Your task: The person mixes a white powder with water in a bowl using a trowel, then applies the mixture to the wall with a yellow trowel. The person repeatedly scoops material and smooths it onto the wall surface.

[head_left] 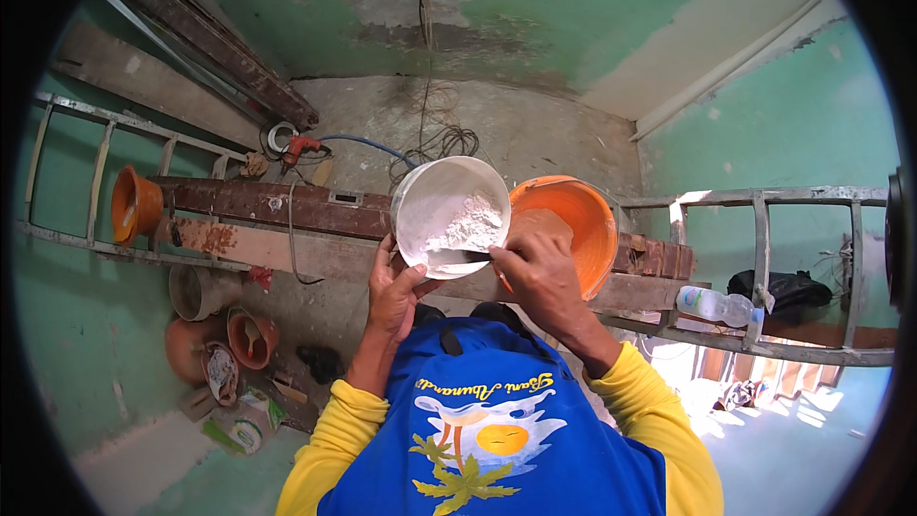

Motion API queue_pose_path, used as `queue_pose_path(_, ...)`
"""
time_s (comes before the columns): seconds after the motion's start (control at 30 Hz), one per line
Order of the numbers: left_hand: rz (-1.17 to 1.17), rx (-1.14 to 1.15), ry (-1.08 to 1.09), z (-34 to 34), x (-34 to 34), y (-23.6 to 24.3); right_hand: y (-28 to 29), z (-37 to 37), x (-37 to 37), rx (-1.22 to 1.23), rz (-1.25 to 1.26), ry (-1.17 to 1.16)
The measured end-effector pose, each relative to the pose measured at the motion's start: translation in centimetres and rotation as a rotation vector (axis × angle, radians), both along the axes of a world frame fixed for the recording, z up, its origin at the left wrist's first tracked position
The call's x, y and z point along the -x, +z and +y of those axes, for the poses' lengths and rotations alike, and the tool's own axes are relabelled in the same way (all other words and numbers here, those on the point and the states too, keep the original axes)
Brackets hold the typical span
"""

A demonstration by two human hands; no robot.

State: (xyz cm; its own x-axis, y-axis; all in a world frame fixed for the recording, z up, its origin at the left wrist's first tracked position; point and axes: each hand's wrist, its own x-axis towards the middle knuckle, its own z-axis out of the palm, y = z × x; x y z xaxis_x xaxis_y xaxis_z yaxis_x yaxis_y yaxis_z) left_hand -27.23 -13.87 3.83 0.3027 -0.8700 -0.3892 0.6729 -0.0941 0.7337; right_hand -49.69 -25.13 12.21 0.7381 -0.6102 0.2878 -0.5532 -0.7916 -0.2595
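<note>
White bucket point(417, 205) of pale powder point(478, 222), clasped in left hand point(392, 296), perhaps a scraper point(466, 256) gripped in right hand point(546, 282), orange bucket point(600, 234) alongside

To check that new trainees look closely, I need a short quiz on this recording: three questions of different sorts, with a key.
1. Which thing does the left hand hold? A) the plastic bottle; B) the white bucket; C) the red drill.
2. True or false: the white powder lies in the large orange bucket.
3. What kind of thing does the right hand hold?

Key:
1. B.
2. False; it lies in the white bucket.
3. A flat-bladed tool.
</note>
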Motion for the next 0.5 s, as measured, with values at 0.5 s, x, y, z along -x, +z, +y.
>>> queue_pose_path(0.5,-0.02,-0.035,0.02,0.8,0.2,0.4,-0.3,-4.4,6.7,-0.174,-0.197,-0.489)
